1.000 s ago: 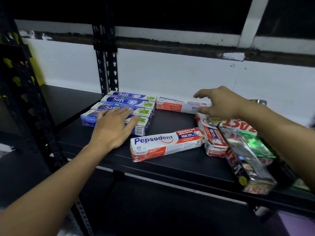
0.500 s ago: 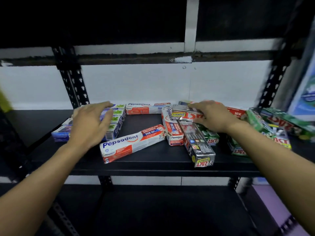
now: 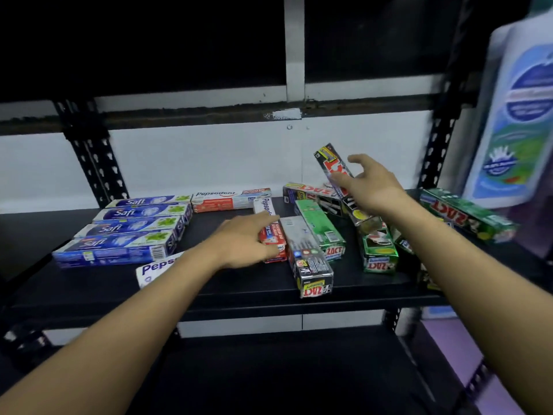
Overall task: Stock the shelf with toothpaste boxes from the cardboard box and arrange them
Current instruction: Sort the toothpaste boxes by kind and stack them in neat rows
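Toothpaste boxes lie on the black shelf (image 3: 239, 298). My left hand (image 3: 245, 239) reaches over a red-and-white Pepsodent box (image 3: 270, 235) and holds it between thumb and fingers. Tilted above the pile is a black Zact box (image 3: 333, 170), gripped by my right hand (image 3: 372, 188). Several blue Safi boxes (image 3: 125, 235) sit in a neat stack at the left. One Pepsodent box (image 3: 230, 199) lies at the back; another (image 3: 155, 268) is half hidden under my left forearm. The cardboard box is out of view.
Loose Zact boxes crowd the shelf's right half: a black one (image 3: 309, 260) near the front edge, green ones (image 3: 321, 227) (image 3: 378, 250) and a long green one (image 3: 466, 217) at far right. A blurred white bottle (image 3: 520, 115) looms at upper right. Black uprights (image 3: 89, 163) frame the shelf.
My left hand has left the Safi stack and moved right onto the Pepsodent box. With my right hand I have lifted a black Zact box off the pile. The view has shifted right.
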Tool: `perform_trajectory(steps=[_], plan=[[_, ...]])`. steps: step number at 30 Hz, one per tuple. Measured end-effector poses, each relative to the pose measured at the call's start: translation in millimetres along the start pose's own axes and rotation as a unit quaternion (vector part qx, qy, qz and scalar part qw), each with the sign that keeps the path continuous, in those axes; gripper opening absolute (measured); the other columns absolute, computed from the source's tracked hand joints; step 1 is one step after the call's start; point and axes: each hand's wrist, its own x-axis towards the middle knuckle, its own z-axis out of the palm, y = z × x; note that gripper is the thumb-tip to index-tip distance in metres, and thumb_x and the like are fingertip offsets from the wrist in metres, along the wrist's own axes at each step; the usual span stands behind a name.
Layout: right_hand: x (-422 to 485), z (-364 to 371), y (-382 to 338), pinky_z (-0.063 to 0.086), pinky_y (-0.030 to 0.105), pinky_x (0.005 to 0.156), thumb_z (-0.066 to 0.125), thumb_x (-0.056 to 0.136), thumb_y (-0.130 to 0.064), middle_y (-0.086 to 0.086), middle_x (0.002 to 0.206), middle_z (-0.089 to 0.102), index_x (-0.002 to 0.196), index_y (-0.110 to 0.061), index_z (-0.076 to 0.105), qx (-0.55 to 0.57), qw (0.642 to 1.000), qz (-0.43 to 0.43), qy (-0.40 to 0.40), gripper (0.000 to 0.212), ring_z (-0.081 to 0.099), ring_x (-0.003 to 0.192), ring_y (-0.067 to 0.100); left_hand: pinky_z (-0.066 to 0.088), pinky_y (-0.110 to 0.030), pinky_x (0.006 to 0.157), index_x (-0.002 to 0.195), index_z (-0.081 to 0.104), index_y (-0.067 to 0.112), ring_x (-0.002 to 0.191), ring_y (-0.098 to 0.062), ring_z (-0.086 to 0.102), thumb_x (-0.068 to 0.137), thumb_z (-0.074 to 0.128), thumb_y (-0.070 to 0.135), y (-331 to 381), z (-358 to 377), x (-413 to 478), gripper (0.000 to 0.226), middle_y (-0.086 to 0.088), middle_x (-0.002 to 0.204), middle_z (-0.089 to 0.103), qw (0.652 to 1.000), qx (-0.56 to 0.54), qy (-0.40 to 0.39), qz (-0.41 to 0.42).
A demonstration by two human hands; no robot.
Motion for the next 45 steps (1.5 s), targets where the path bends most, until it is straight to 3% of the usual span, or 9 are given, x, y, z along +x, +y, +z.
perform_trajectory(steps=[2, 5, 10, 13, 18, 23, 28, 36, 45], plan=[[-3.8, 1.8, 9.2, 0.045, 0.030, 0.072, 0.057, 0.091, -0.052, 0.009, 0.127, 0.056, 0.146, -0.022, 0.035, -0.028, 0.998, 0.057, -0.028, 0.066, 0.060, 0.089, 0.025, 0.027, -0.033, 0.117, 0.153, 0.024, 0.042, 0.146, -0.019, 0.029, 0.074, 0.058, 0.055, 4.5, 3.2, 1.6, 0.087, 0.011, 0.162, 0.022, 0.999, 0.026, -0.037, 0.006], [-5.9, 6.4, 15.3, 0.041, 0.031, 0.065, 0.054, 0.095, -0.041, 0.009, 0.119, 0.058, 0.147, -0.011, 0.031, -0.056, 0.992, 0.095, -0.064, 0.064, 0.055, 0.078, 0.018, 0.022, -0.030, 0.117, 0.155, 0.021, 0.040, 0.148, -0.019, 0.023, 0.085, 0.068, 0.050, 2.3, 6.4, 1.9, 0.085, 0.012, 0.163, 0.015, 0.998, 0.054, -0.035, 0.011], [-15.7, -4.2, -3.9, 0.037, 0.026, 0.054, 0.049, 0.097, -0.030, 0.005, 0.093, 0.060, 0.143, -0.005, 0.031, -0.125, 0.980, 0.079, -0.133, 0.055, 0.058, 0.075, 0.018, 0.026, -0.036, 0.117, 0.153, 0.025, 0.043, 0.146, -0.017, 0.028, 0.085, 0.068, 0.055, -7.4, 5.7, 2.9, 0.081, 0.014, 0.161, 0.019, 0.999, 0.036, -0.032, 0.023], [-31.9, -4.7, -3.4, 0.039, 0.026, 0.060, 0.049, 0.097, -0.033, 0.009, 0.109, 0.063, 0.135, -0.005, 0.043, -0.171, 0.971, 0.051, -0.160, 0.047, 0.055, 0.082, 0.020, 0.024, -0.035, 0.118, 0.153, 0.025, 0.040, 0.148, -0.015, 0.025, 0.087, 0.066, 0.053, -4.5, 6.5, 2.0, 0.079, 0.013, 0.162, 0.017, 0.998, 0.038, -0.029, 0.030], [-66.7, -2.4, 8.5, 0.037, 0.028, 0.077, 0.046, 0.095, -0.054, 0.009, 0.124, 0.062, 0.140, -0.018, 0.043, -0.122, 0.986, 0.021, -0.108, 0.057, 0.057, 0.096, 0.025, 0.023, -0.032, 0.119, 0.153, 0.027, 0.040, 0.149, -0.009, 0.020, 0.089, 0.066, 0.049, -4.0, 8.6, -1.7, 0.076, 0.014, 0.161, 0.016, 0.999, 0.016, -0.013, 0.036], [-104.7, 19.2, 28.5, 0.035, 0.032, 0.066, 0.043, 0.100, -0.046, -0.010, 0.078, 0.061, 0.143, -0.027, 0.040, -0.133, 0.986, -0.101, -0.023, 0.047, 0.062, 0.079, 0.021, 0.023, -0.034, 0.119, 0.152, 0.028, 0.042, 0.149, -0.006, 0.016, 0.089, 0.065, 0.050, -5.6, 13.6, -2.4, 0.074, 0.017, 0.161, 0.017, 0.999, 0.011, 0.003, 0.041], [-104.5, 27.1, 41.4, 0.043, 0.038, 0.076, 0.038, 0.102, -0.045, 0.004, 0.114, 0.068, 0.144, -0.025, 0.038, -0.151, 0.975, -0.158, 0.031, 0.046, 0.063, 0.102, 0.028, 0.022, -0.036, 0.120, 0.152, 0.029, 0.042, 0.149, -0.007, 0.015, 0.089, 0.065, 0.051, -9.2, 17.4, -1.8, 0.073, 0.017, 0.160, 0.019, 0.999, 0.007, 0.020, 0.049], [-97.7, 37.6, 45.8, 0.039, 0.047, 0.095, 0.027, 0.103, -0.050, -0.007, 0.072, 0.059, 0.142, -0.029, 0.037, -0.170, 0.973, -0.140, 0.073, 0.046, 0.065, 0.092, 0.030, 0.021, -0.035, 0.121, 0.150, 0.034, 0.040, 0.149, -0.005, 0.016, 0.089, 0.064, 0.049, -13.2, 17.7, -3.4, 0.069, 0.017, 0.158, 0.025, 0.997, -0.037, 0.033, 0.065], [-103.5, 35.5, 52.2, 0.041, 0.040, 0.073, 0.028, 0.102, -0.052, -0.013, 0.056, 0.042, 0.133, -0.028, 0.045, -0.180, 0.964, -0.166, 0.106, 0.043, 0.064, 0.075, 0.034, 0.020, -0.032, 0.121, 0.148, 0.039, 0.038, 0.148, -0.003, 0.017, 0.086, 0.070, 0.045, -15.1, 17.0, -6.5, 0.070, 0.016, 0.157, 0.029, 0.995, -0.057, 0.031, 0.076]])
